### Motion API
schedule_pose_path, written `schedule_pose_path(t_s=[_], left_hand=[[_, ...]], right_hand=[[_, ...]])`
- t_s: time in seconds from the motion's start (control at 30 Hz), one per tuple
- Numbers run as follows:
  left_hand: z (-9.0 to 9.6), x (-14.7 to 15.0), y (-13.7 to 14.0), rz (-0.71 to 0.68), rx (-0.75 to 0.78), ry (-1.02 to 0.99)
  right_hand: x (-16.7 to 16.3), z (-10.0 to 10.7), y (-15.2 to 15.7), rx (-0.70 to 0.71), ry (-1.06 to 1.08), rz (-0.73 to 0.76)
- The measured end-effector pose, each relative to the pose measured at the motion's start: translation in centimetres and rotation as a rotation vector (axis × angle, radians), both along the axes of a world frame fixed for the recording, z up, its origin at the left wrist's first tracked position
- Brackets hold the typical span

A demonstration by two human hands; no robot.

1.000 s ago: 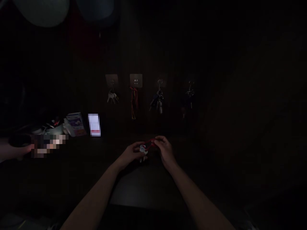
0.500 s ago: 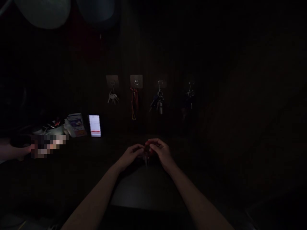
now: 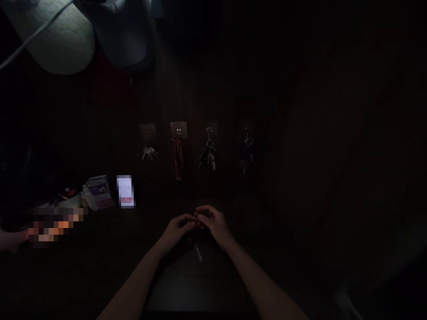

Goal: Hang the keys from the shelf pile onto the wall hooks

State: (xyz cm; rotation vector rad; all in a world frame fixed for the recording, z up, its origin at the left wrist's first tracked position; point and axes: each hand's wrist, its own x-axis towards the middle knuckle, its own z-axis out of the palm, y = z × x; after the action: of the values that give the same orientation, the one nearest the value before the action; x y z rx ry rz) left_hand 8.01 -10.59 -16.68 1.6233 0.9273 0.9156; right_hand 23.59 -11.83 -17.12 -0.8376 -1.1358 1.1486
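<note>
The fingertips of my left hand [image 3: 176,232] and my right hand [image 3: 215,224] meet in front of me, both pinched on a small reddish thing [image 3: 199,223]. Its kind is too dark and too covered by the fingers to make out. Just below the hands shows a thin shiny piece that looks like a key [image 3: 198,253]. Whether it hangs from the reddish thing or lies on the dark surface [image 3: 182,289], I cannot tell.
Bunches of keys [image 3: 149,152] [image 3: 211,158] [image 3: 248,149] and a reddish cord [image 3: 178,158] hang on wall hooks. At left are a lit, blurred-out screen [image 3: 126,192], a small box [image 3: 100,192] and another person's hand [image 3: 13,238]. Caps [image 3: 63,40] hang upper left.
The view has tilted up and shifted right, so the hooks sit lower and further left. The shiny key-like piece now shows lower, apart from my fingers. My hands stay together.
</note>
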Motion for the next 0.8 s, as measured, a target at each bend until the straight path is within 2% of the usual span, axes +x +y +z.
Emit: schedule_pose_path(t_s=[0.1, 0.27, 0.4, 0.5, 0.6, 0.8], left_hand=[[0.5, 0.2, -0.1, 0.001, 0.054, 0.045], [1.5, 0.3, 0.5, 0.081, 0.156, 0.147], [2.9, 0.2, 1.0, 0.115, 0.138, 0.114], [4.6, 0.0, 1.1, 0.152, 0.074, -0.004], [6.8, -0.4, 1.5, 0.176, 0.072, -0.033], [11.3, -0.9, 4.5, 0.25, 0.295, -0.025]], right_hand=[[0.2, 0.0, 0.2, 0.014, 0.01, -0.042], [0.8, -0.3, 0.9, 0.045, 0.056, -0.158], [1.0, -0.8, 1.5, -0.001, 0.056, -0.225], [1.0, -1.2, 1.8, -0.046, 0.038, -0.251], [0.9, -1.7, 2.0, -0.05, 0.011, -0.275], [0.9, -2.3, 2.1, -0.025, -0.093, -0.266]])
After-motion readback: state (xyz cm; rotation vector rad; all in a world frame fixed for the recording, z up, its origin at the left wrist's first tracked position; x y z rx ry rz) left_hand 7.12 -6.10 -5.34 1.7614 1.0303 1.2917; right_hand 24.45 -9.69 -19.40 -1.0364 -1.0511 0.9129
